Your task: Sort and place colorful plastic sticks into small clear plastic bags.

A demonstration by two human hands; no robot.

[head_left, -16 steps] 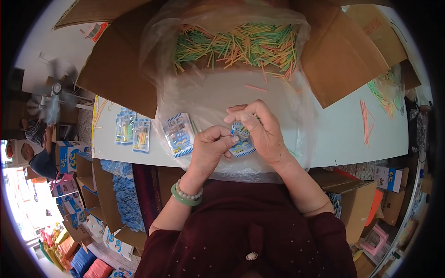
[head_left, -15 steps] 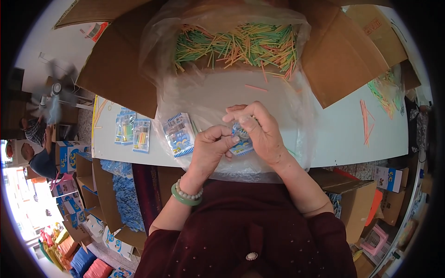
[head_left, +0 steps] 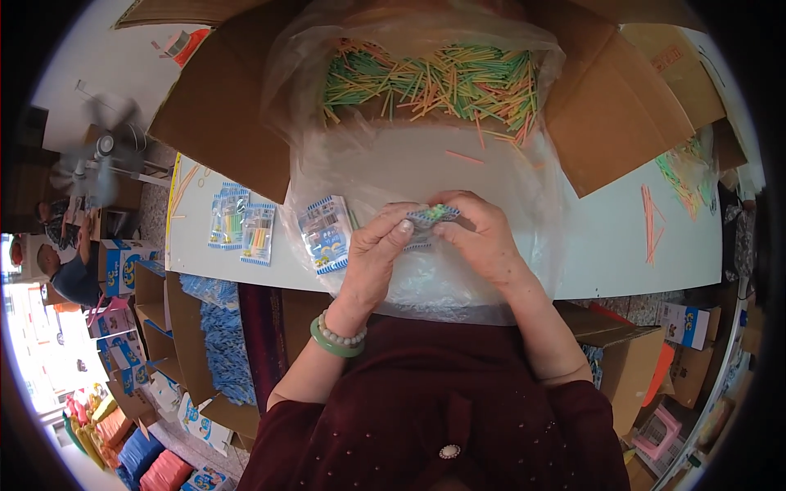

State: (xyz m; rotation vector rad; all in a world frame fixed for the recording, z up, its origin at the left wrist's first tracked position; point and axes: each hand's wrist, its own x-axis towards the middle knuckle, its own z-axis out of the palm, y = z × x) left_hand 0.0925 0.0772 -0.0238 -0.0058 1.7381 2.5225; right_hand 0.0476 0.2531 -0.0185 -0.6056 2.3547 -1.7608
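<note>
Between my two hands, above the table, is a small blue-and-white plastic packet (head_left: 432,214) with green and yellow stick ends showing at its mouth. My left hand (head_left: 378,245) pinches its left edge with thumb and fingers. Closed on the right edge is my right hand (head_left: 483,237). Left of my left hand, a pile of flat printed packets (head_left: 324,236) lies on clear plastic sheeting (head_left: 426,286). Beyond my hands, a heap of thin green, yellow and pink sticks (head_left: 434,78) fills the mouth of a plastic-lined carton. One loose pink stick (head_left: 465,156) lies nearer.
Filled packets (head_left: 259,235) lie on the white table (head_left: 606,237) at left, pink sticks (head_left: 650,225) at right. Cardboard flaps (head_left: 610,98) flank the heap. An open carton of blue packets (head_left: 225,352) stands below the left edge. A fan (head_left: 105,147) and people are further left.
My right hand has come down and closed on the packet's right side. The packet is now raised and tilted, its mouth with coloured stick ends facing up. The whole view has shifted slightly.
</note>
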